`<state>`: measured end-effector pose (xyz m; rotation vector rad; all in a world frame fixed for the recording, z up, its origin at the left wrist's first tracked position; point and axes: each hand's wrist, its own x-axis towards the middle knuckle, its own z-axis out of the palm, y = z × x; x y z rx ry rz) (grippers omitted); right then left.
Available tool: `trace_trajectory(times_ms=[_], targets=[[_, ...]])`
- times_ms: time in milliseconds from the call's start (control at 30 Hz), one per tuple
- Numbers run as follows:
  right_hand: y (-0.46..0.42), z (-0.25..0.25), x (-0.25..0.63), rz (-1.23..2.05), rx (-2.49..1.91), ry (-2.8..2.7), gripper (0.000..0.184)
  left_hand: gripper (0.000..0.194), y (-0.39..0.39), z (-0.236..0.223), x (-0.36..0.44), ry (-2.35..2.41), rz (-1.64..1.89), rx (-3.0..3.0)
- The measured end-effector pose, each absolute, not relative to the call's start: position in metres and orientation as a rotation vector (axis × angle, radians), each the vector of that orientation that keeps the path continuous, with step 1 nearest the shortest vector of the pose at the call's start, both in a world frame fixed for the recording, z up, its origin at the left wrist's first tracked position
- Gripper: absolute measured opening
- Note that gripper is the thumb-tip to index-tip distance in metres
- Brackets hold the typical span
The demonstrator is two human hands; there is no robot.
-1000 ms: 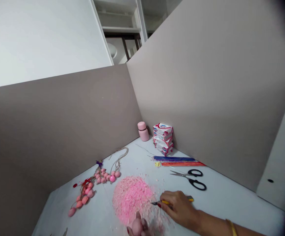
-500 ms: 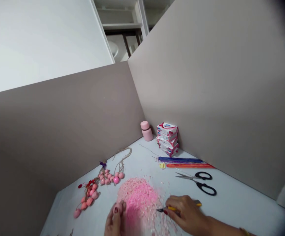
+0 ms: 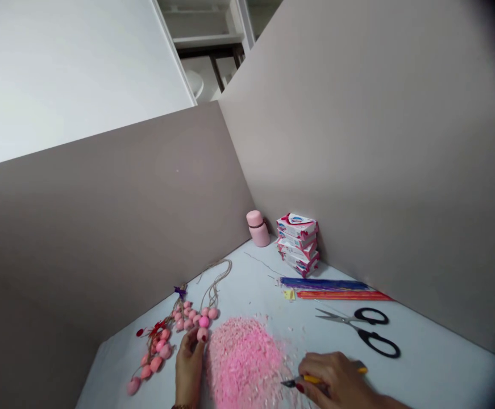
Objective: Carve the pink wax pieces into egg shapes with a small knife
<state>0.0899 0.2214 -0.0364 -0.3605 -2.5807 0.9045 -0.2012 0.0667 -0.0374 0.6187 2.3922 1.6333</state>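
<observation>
My left hand [image 3: 188, 360] reaches to the left edge of the shavings, its thumb and fingers closed on a small pink ball [image 3: 203, 334]. Just beyond that ball lies a cluster of pink balls [image 3: 188, 324] with twine and a purple bow. In my right hand [image 3: 335, 378] is a yellow craft knife [image 3: 312, 379], its dark blade pointing left over the edge of the pile. Between the hands spreads a heap of pink shavings [image 3: 247, 360]. My right palm hides part of the knife's handle.
Another string of pink balls [image 3: 156, 363] with a red bow lies at left. Black-handled scissors [image 3: 360, 326] rest at right. Behind are blue sticks [image 3: 324, 283], red sticks [image 3: 345, 295], stacked soap boxes [image 3: 298, 244] and a pink flask [image 3: 258, 229]. Grey panels [image 3: 358, 142] enclose the table.
My left hand has moved forward with the pink ball, up to the cluster of balls. My right hand keeps hold of the knife beside the pile. The view has shifted slightly.
</observation>
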Motion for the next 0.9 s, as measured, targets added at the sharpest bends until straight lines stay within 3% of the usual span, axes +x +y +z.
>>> trace_trajectory(times_ms=[200, 700, 900], targets=[[0.224, -0.034, 0.09, 0.935, -0.34, -2.597, 0.033, 0.035, 0.051, -0.052, -0.215, 2.401, 1.578, 0.58], [0.224, -0.031, 0.09, 0.939, -0.383, -2.636, 0.031, 0.026, 0.062, -0.048, -0.211, 2.533, 1.43, 0.672], [0.224, -0.03, 0.09, 0.962, -0.403, -2.612, 0.029, 0.027, 0.056, -0.043, -0.21, 2.433, 1.569, 0.506]])
